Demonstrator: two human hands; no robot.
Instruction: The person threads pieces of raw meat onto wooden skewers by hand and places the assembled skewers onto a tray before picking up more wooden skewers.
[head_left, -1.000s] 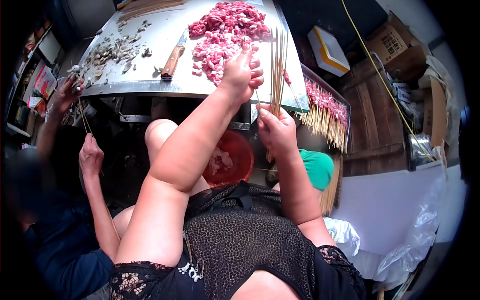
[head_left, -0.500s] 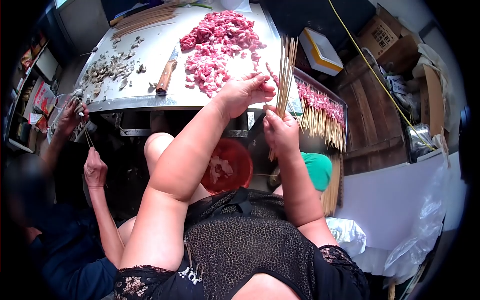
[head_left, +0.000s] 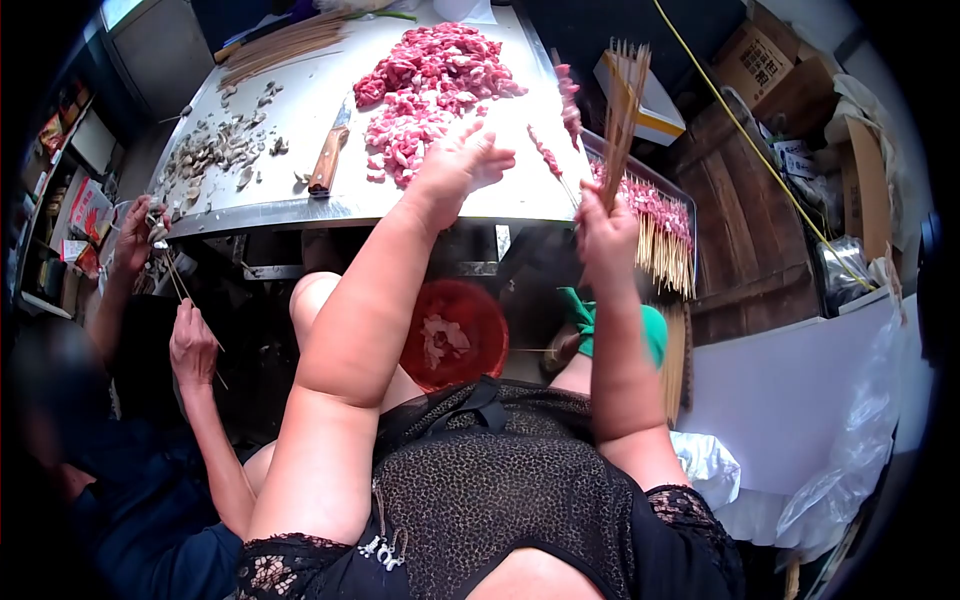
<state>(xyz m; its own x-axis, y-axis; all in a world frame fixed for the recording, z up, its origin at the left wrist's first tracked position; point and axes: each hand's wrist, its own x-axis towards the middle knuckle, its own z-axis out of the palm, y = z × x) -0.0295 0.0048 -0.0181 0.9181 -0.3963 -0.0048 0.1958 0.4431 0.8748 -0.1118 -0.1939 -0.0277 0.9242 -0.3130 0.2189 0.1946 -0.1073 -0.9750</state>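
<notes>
My left hand [head_left: 462, 170] is over the table's front edge, just below the pile of cut pink meat [head_left: 440, 90], with its fingers spread and nothing in them. My right hand [head_left: 607, 235], slightly blurred, is closed around a bundle of thin wooden skewers [head_left: 624, 120] that point up. Beyond it a skewer loaded with meat [head_left: 567, 100] stands out at the table's right edge. Another meat skewer [head_left: 545, 152] lies at the table's right corner. Rows of meat skewers [head_left: 660, 225] fill a tray just right of my right hand.
A wooden-handled knife [head_left: 328, 160] and grey pieces [head_left: 225, 145] lie on the white table [head_left: 300, 105]. Below stands a red basin [head_left: 480, 345]. At the left, a co-worker's hands [head_left: 193, 345] hold skewers. Boxes [head_left: 765, 60] and a wooden board [head_left: 735, 230] are at the right.
My left hand has opened and moved left, away from my right hand. My right hand has moved right and up with the skewer bundle. The loaded skewer now shows at the table's right edge.
</notes>
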